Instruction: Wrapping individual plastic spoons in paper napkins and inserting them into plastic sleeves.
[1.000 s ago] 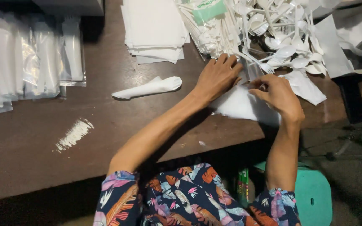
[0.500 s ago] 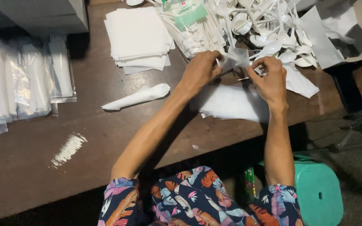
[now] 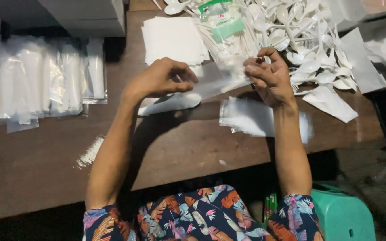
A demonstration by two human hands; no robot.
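- A clear plastic sleeve (image 3: 215, 82) is hanging above the middle of the worktop (image 3: 179, 147), stretched between both hands.
- The left hand (image 3: 161, 80) is pinching its left end, fingers closed on it.
- The right hand (image 3: 269, 76) is gripping its right end, fingers curled narrow around it.
- A wrapped white packet (image 3: 170, 103) is lying just under the left hand.
- Loose sleeves (image 3: 251, 117) are lying near the right forearm.
- White plastic spoons (image 3: 309, 40) are piling up far right, napkins (image 3: 173, 40) far centre, filled packets (image 3: 45, 82) far left.
- A green stool (image 3: 342, 216) is standing near right, in dim light.
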